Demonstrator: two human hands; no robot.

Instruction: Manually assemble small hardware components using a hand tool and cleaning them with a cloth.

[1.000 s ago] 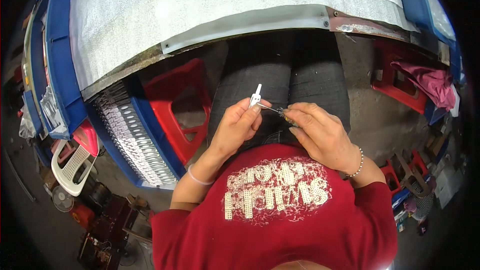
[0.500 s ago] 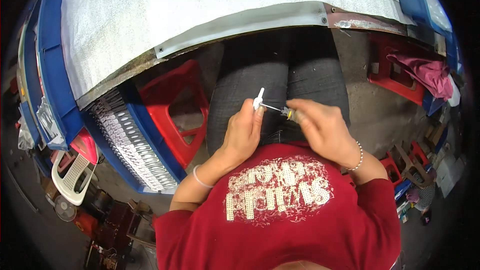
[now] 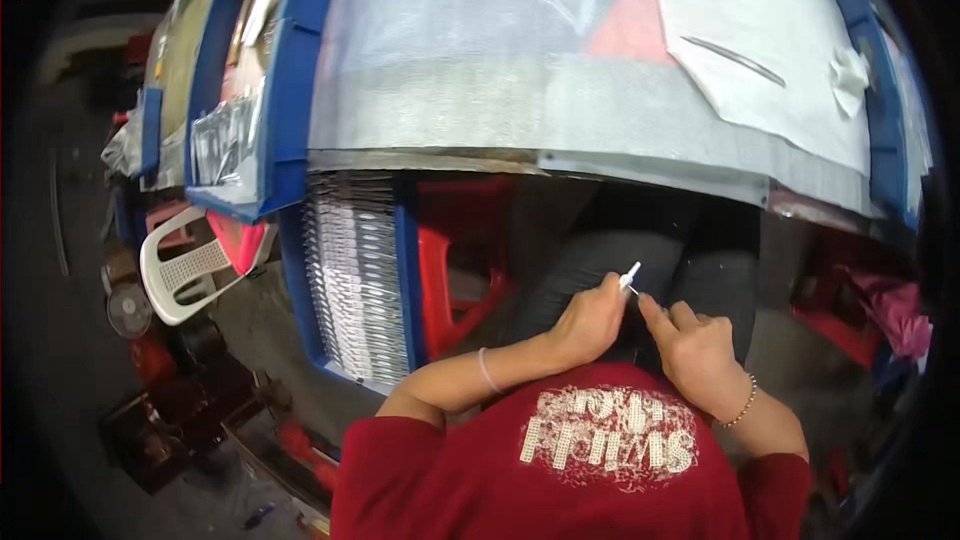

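Left hand (image 3: 588, 324): fingers closed, pinching 1 small white part (image 3: 628, 278).
Right hand (image 3: 698, 348): fingers curled shut round 1 thin rod (image 3: 634, 290), which reaches the white part.
White part: tilted, above the dark trousers (image 3: 600, 258), its narrow end up and right.
Blue tray (image 3: 407, 285): left of both hands, holding rows of metal pieces (image 3: 350, 275).
Surface (image 3: 440, 120): beyond them, bearing 1 white cloth (image 3: 790, 120).

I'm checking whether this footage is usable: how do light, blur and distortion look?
Head view: the white table cover is brightly lit, the red stool at right deep in shadow; head view: the table's front edge curves and the corners go black; head view: left hand and right hand read clearly, but the small white piece shows little detail.
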